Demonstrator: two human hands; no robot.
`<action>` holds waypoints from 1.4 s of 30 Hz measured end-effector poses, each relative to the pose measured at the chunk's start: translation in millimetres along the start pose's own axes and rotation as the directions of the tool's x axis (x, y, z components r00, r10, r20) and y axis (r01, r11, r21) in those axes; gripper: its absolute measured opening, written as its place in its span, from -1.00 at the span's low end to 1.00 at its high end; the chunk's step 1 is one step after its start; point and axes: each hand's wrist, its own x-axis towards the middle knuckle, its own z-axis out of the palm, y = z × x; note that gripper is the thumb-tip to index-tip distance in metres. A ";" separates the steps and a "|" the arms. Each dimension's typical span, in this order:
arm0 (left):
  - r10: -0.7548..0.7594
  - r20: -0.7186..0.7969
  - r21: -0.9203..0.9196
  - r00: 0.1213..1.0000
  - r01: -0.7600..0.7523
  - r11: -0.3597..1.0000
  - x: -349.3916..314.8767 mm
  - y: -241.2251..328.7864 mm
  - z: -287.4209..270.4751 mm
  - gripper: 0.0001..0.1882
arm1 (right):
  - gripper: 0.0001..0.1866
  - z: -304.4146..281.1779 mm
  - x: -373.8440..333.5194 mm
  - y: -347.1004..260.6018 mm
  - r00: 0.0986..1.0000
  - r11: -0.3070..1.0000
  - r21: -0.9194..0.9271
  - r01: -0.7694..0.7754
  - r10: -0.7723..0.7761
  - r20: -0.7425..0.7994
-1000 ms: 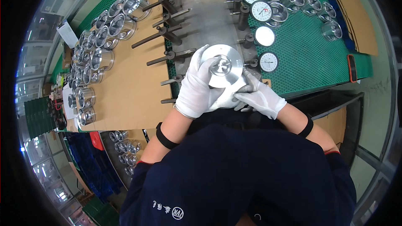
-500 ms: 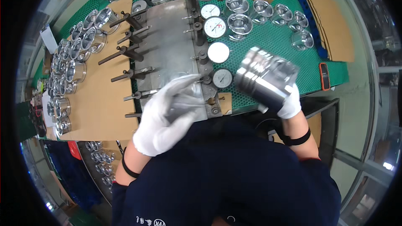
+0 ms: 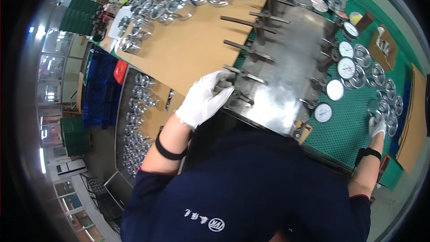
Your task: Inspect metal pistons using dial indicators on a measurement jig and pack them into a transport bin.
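My white-gloved left hand (image 3: 206, 98) is at the near left corner of a flat metal plate (image 3: 286, 62). Its fingers curl round the dark end of a rod (image 3: 225, 82), partly hidden by the glove. Far to the right, my right hand (image 3: 377, 125), gloved too, is closed on a shiny metal piston (image 3: 379, 107) at the green mesh mat (image 3: 345, 130). Most of its fingers are hidden. Several other pistons (image 3: 357, 77) stand around that one. Between my hands, dial gauges (image 3: 346, 68) line the plate's right side, and clamp posts with rods (image 3: 260, 31) line its left.
Many pistons (image 3: 180, 7) crowd the far part of a cardboard sheet (image 3: 188, 45) at the left. More pistons (image 3: 136, 134) lie on a lower shelf. Beyond the plate is a cardboard box (image 3: 384, 47). A cardboard panel (image 3: 414, 121) stands at the right edge.
The view has swung left. My right hand has carried the piston from beside the gauges to the group at the right. My left hand has gone from above the plate to its left rod.
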 end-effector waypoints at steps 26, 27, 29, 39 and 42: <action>-0.478 -0.188 0.642 0.858 0.475 0.601 306.1 -179.5 -235.7 -0.40 | -0.44 23.7 -329.7 115.8 0.956 0.952 0.192 0.240 -0.196 -0.219; -0.508 -0.141 0.695 0.850 0.450 0.561 294.7 -171.2 -236.6 -0.40 | -0.44 26.0 -330.7 113.8 0.956 0.951 0.192 0.242 -0.200 -0.215; -0.450 -0.160 0.774 0.879 0.395 0.495 270.6 -168.7 -230.8 -0.33 | -0.43 41.2 -335.0 105.2 0.964 0.962 0.129 0.240 -0.221 -0.146; -0.078 0.113 0.910 0.990 -0.072 0.409 60.4 -104.0 -128.9 -0.38 | -0.47 131.9 -333.4 35.3 0.921 0.909 -0.160 0.385 -0.368 0.125; 0.242 0.009 0.830 0.970 -0.142 0.540 18.5 -89.6 -108.3 -0.27 | -0.46 190.2 -362.4 19.6 0.855 0.871 -0.155 0.466 -0.399 0.331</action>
